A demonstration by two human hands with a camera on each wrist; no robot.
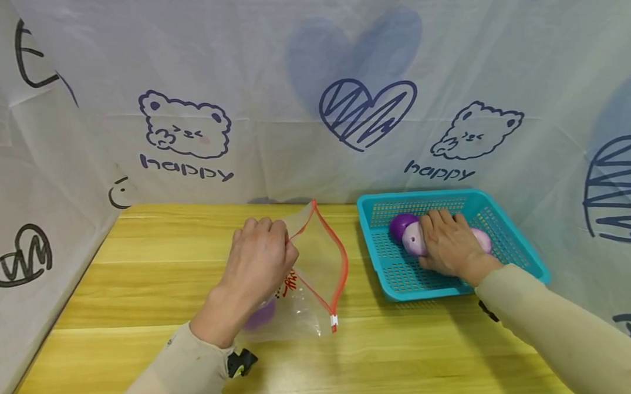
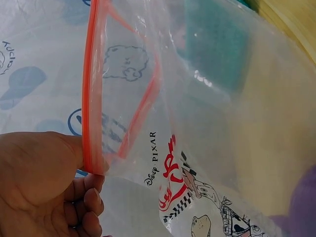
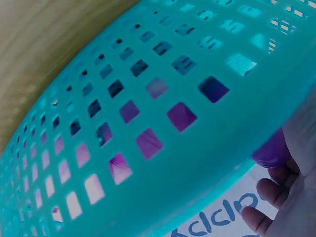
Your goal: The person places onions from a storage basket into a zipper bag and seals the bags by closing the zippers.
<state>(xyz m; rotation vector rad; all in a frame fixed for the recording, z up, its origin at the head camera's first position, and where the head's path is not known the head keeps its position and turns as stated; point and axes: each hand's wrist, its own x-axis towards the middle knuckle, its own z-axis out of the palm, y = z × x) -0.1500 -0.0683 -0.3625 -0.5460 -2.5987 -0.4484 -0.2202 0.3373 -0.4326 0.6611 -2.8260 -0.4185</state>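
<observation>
My left hand (image 1: 260,258) pinches the red-edged rim of a clear zip bag (image 1: 318,261), thumb and fingertips on the strip. The bag's mouth gapes toward the right, with a white slider (image 1: 334,320) at its lower end. Inside lies a purple ball (image 1: 259,316), seen through the plastic. My right hand (image 1: 450,244) reaches down into a turquoise basket (image 1: 388,276). Its fingers curl round a purple ball (image 3: 273,150), which shows against the palm in the right wrist view. Pale pink balls (image 1: 412,240) show on both sides of this hand, and a darker purple ball (image 1: 403,225) lies behind.
Both the bag and the basket are on a yellow wood-grain table (image 1: 155,274). A white cloth (image 1: 269,105) with bears and hearts hangs behind and at the sides. Cartoon print (image 2: 197,192) covers part of the bag.
</observation>
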